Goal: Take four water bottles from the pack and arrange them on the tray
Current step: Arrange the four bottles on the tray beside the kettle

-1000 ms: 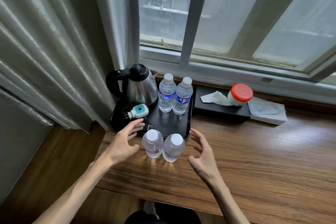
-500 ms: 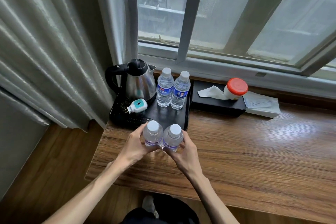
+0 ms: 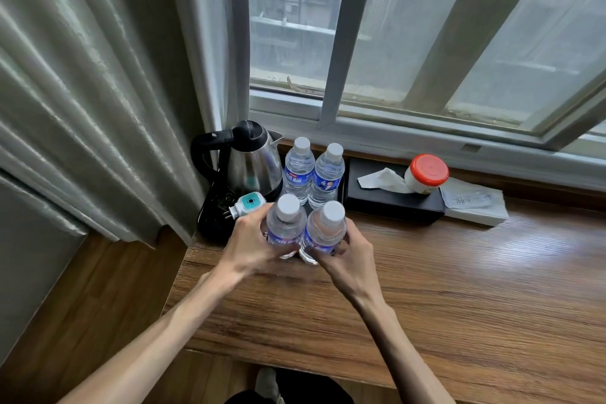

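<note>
So there's a wooden table [image 3: 426,289] under the window, with a black tray [image 3: 210,223] at its back left corner carrying a steel kettle [image 3: 251,164], a little white and teal plug [image 3: 249,203] and two upright water bottles [image 3: 311,170] side by side near the sill. The left hand [image 3: 249,243] has its fingers wrapped snug round one bottle [image 3: 285,226] and the right hand [image 3: 347,252] is curled the same way round another bottle [image 3: 324,229], the pair touching, upright, at the tray's front edge. Can't tell if they're lifted or resting.
</note>
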